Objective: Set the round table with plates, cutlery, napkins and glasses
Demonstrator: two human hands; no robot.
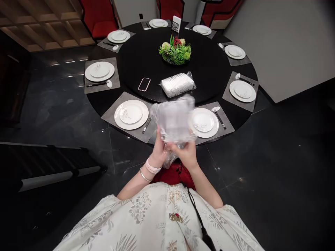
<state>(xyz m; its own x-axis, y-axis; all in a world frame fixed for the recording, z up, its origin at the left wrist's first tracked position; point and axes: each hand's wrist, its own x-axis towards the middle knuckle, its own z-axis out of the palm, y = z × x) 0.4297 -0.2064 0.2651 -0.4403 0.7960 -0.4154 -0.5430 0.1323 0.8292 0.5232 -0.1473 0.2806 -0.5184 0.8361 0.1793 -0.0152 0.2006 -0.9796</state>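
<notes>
From my remote view, nearest is a white floral robe (pixel 157 218) with red cloth (pixel 172 174) at the lap. The left hand (pixel 158 152) wears a pink wristband (pixel 153 166) and a thin metal bangle (pixel 144 175); the right hand (pixel 186 155) has neither. Both grips are clenched on a clear plastic bag (pixel 174 120), held up over the near edge of the round black bench (pixel 209 73), with a loose end hanging below the hands. The bag is motion-blurred, so I can't tell what's inside. Just left of it sits a white plate (pixel 131 114) on a grey mat (pixel 115 116), with chopsticks (pixel 146 125) beside it. Just right, the bag overlaps another white plate (pixel 203 122). Further in, I see a phone (pixel 144 84) with a pink edge, then a plastic-wrapped white stack (pixel 178 84), its contents too small to tell. Past those are a green-and-red centrepiece (pixel 175 51) and a small upright card (pixel 176 25). Six more plates on mats ring the bench. Red chairs (pixel 98 17) stand behind it, on a dark glossy floor (pixel 235 167).
</notes>
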